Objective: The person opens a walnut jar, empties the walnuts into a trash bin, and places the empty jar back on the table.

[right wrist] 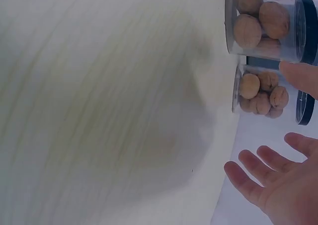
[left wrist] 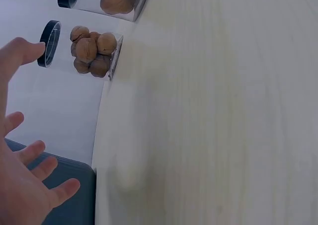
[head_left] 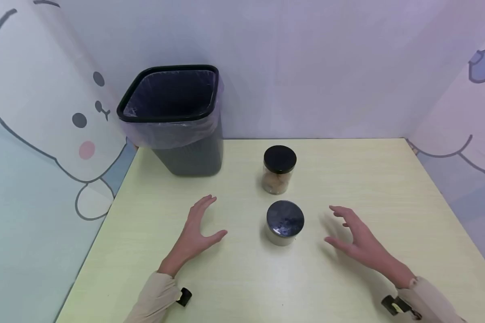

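Observation:
Two clear jars with black lids stand upright on the table. The near jar [head_left: 285,222] is between the two hands in the head view; the far jar [head_left: 278,172] is a little behind it. Walnuts [left wrist: 89,51] show through the clear walls in both wrist views. My left hand [head_left: 194,235] hovers left of the near jar, thumb and fingers spread apart, holding nothing. On the other side, my right hand [head_left: 357,237] is held in the air with its thumb apart from the fingers, also touching nothing.
A grey trash bin [head_left: 190,154] with a black rim and a plastic liner stands at the table's back left. Behind the pale wooden table [head_left: 347,170] rises a light wall [head_left: 307,67], with cartoon-printed panels [head_left: 85,116] at the sides.

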Tool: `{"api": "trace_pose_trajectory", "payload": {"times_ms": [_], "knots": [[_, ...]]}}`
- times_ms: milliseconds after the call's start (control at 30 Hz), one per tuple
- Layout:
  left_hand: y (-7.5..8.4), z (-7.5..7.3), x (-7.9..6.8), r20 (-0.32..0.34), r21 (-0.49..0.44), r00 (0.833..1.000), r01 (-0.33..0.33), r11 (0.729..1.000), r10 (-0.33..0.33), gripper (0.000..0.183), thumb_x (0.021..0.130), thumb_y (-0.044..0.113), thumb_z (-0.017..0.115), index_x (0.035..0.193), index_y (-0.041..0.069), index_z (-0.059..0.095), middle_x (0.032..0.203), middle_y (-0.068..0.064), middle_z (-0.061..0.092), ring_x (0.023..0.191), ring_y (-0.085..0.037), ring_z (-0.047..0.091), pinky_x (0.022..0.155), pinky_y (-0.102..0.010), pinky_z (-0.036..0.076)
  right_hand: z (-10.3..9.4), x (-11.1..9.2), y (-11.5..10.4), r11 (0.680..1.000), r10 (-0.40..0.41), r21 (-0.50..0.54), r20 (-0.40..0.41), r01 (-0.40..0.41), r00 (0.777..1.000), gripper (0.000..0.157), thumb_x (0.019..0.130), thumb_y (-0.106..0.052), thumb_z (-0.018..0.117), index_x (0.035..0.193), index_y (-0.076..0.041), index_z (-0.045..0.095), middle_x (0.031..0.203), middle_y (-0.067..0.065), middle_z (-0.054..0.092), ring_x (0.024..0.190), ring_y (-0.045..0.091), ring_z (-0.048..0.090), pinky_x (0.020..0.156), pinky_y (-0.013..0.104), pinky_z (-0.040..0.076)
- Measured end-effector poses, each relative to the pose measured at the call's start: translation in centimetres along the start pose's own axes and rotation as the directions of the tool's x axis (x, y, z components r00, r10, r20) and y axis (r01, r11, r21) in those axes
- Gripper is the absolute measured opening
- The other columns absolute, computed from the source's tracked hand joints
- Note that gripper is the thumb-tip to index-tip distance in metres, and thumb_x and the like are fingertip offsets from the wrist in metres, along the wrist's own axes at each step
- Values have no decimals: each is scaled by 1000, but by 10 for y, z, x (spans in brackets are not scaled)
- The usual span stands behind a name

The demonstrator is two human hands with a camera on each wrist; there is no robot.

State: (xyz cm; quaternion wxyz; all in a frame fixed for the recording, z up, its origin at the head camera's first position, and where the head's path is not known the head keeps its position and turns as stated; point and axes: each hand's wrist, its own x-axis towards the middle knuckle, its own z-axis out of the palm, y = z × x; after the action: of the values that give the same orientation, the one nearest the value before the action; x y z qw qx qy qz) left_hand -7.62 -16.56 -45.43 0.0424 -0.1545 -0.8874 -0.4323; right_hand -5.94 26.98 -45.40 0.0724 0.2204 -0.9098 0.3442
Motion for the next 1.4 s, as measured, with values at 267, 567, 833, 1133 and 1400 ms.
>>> {"api": "trace_pose_trajectory", "payload": {"times_ms": [267,567,833,1133,1400], "knots": [[3,3,2,14,-34,1000,-26,999,27,81,75,37,79,144,21,38,149,2,31,137,-16,25,104,-53,26,5,6,-6,999,-40,25,11,40,999,82,70,-16,85,139,-7,41,132,10,49,113,20,49,82,28,45],[4,5,6,52,-62,998,-42,997,45,81,76,38,78,144,26,35,148,3,32,136,-16,28,102,-49,34,10,13,-9,997,-29,72,38,27,999,83,70,-20,85,139,-12,40,133,9,48,114,22,50,81,33,47],[9,9,12,78,-95,995,-53,994,61,79,77,41,77,143,33,35,147,9,31,134,-13,29,101,-48,35,15,18,-13,994,-35,103,63,28,997,83,71,-23,85,139,-12,40,133,9,49,116,19,49,81,36,48],[12,13,17,99,-132,992,-70,989,83,80,76,35,79,143,21,38,146,4,35,132,-14,33,100,-48,36,24,24,-14,988,-64,142,79,52,995,83,70,-27,85,138,-5,40,133,10,49,115,22,50,81,37,48],[13,19,23,120,-148,987,-92,985,110,79,76,32,79,143,22,37,145,4,36,131,-14,34,98,-47,37,32,29,-18,982,-88,173,69,75,994,83,70,-25,85,136,-4,42,132,10,49,114,24,51,80,39,48]]}}
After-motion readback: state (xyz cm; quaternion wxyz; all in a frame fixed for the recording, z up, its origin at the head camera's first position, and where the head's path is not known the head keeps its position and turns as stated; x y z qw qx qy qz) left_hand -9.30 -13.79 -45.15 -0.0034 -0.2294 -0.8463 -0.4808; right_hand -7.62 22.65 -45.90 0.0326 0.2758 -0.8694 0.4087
